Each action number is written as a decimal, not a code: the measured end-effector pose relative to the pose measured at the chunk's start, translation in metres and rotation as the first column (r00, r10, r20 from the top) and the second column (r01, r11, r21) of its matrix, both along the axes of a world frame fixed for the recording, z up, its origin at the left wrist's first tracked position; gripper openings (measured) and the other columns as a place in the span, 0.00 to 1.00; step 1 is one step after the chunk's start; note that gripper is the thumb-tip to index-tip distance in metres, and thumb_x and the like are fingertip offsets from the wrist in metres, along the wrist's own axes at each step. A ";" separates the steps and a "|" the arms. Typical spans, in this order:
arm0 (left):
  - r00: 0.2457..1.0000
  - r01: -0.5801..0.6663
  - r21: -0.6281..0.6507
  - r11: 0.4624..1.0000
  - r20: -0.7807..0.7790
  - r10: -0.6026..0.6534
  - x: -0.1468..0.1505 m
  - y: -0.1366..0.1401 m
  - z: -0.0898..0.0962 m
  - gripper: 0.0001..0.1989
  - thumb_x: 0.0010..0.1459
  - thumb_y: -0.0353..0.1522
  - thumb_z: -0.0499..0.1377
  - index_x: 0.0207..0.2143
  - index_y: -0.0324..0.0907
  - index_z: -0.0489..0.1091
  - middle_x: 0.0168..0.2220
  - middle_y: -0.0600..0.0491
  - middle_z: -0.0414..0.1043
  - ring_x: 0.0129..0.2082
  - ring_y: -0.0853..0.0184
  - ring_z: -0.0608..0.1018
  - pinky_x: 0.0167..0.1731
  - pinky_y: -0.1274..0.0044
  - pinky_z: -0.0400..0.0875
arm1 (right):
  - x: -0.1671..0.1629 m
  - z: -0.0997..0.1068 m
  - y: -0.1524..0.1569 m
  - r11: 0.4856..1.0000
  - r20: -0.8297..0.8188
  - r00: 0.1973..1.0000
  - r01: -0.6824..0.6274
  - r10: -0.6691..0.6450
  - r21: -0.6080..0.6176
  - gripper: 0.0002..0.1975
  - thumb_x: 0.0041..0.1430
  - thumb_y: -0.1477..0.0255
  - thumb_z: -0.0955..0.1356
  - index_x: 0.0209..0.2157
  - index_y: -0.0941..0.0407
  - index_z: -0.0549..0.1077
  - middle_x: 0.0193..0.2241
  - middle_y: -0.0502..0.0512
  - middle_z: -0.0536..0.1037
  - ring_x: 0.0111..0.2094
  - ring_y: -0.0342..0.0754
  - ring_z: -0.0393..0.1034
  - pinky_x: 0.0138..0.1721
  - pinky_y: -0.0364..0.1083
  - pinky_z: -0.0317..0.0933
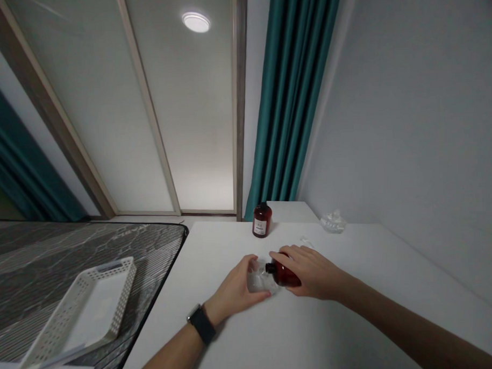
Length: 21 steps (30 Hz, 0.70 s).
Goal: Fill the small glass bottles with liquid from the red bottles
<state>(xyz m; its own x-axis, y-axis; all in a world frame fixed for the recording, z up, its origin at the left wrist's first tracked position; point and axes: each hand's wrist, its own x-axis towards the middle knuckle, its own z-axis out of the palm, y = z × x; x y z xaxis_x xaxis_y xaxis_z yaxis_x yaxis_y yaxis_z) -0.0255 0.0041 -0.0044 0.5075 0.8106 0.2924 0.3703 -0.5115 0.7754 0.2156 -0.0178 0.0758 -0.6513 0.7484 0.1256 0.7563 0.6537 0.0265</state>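
My right hand [307, 271] is closed around a brown bottle [282, 275] with a black top. The bottle lies tilted on its side, its neck pointing left toward my other hand. My left hand [241, 287] curves around a piece of clear plastic [259, 278], thumb and fingers on opposite sides of it. Whether this plastic is a bag or a stiffer piece I cannot tell. The bottle's neck is right at the plastic. A second brown bottle [261, 220], with a white label and black top, stands upright beyond my hands on the white table [216, 245].
Crumpled clear plastic [333, 222] lies at the back right, and a small clear scrap [306, 241] sits behind my right hand. Lower left, a white perforated basket [123, 302] rests on a grey patterned surface [151, 247]. A wall [422, 146] borders the right side.
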 end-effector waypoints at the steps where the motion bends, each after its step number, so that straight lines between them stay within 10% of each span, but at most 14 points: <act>1: 1.000 0.000 0.002 1.000 -0.001 0.000 0.000 0.000 0.000 0.38 0.47 0.35 0.71 0.57 0.41 0.57 0.50 0.44 0.70 0.49 0.55 0.75 0.52 0.62 0.70 | 0.000 0.001 0.000 1.000 -0.003 1.000 0.000 0.000 -0.005 0.35 0.52 0.71 0.72 0.61 0.54 0.61 0.51 0.62 0.73 0.48 0.59 0.71 0.46 0.55 0.65; 21: 1.000 0.000 -0.016 1.000 0.013 0.000 -0.001 0.001 -0.001 0.37 0.48 0.34 0.70 0.58 0.41 0.57 0.50 0.45 0.70 0.49 0.56 0.74 0.53 0.62 0.69 | -0.003 0.013 0.004 0.998 0.055 0.998 -0.012 0.015 -0.065 0.35 0.56 0.69 0.71 0.64 0.49 0.60 0.51 0.61 0.73 0.48 0.59 0.70 0.47 0.54 0.62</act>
<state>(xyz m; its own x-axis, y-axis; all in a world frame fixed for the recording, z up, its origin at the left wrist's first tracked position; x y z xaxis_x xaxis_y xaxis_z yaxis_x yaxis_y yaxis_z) -0.0263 0.0049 -0.0056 0.5040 0.8152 0.2855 0.3602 -0.4988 0.7883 0.2128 -0.0138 0.0884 -0.6659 0.7449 0.0411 0.7460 0.6655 0.0254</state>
